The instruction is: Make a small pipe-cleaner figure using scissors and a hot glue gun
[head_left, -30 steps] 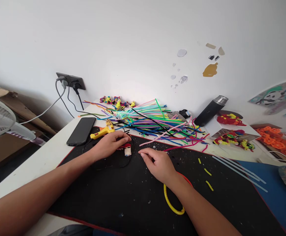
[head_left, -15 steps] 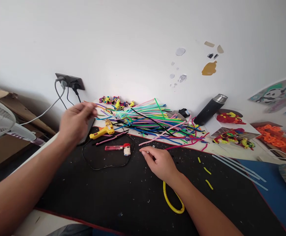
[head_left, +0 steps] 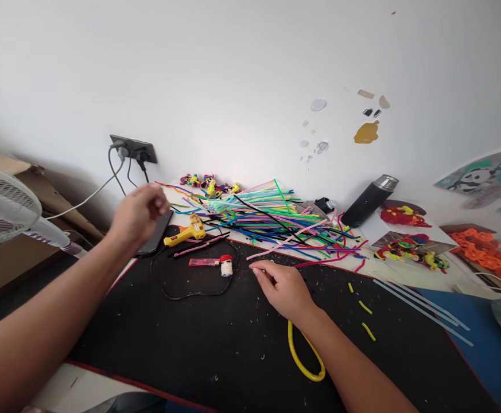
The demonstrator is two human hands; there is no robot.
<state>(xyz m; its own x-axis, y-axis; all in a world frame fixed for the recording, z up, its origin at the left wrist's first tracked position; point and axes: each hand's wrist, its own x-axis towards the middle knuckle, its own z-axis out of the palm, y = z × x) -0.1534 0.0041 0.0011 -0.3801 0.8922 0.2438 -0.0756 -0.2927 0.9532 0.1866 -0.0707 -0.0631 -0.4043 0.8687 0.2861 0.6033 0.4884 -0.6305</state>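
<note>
My left hand [head_left: 136, 212] is raised over the far left of the mat, near the yellow glue gun [head_left: 185, 231]. Its fingers are curled together; anything between them is too small or hidden to name. Low over the middle of the black mat [head_left: 181, 350], my right hand [head_left: 285, 287] has its thumb and forefinger pinched, and what they hold cannot be made out. From under my right wrist sticks out a smooth yellow loop [head_left: 295, 357], partly hidden. Between the hands lie a pink lighter [head_left: 204, 262] and a small red-and-white piece [head_left: 226, 267].
A heap of coloured pipe cleaners [head_left: 267, 215] lies along the wall. Right of my hand are short yellow pieces [head_left: 365, 307] and clear glue sticks [head_left: 426, 310]. A black flask [head_left: 366, 203] leans at the back. A fan [head_left: 4, 198] stands left; a black cord [head_left: 194, 296] curves over the mat.
The view has shifted slightly, so everything sits a little lower. My left hand has turned a little, its fingers still curled. My right hand keeps its pinch in the same place.
</note>
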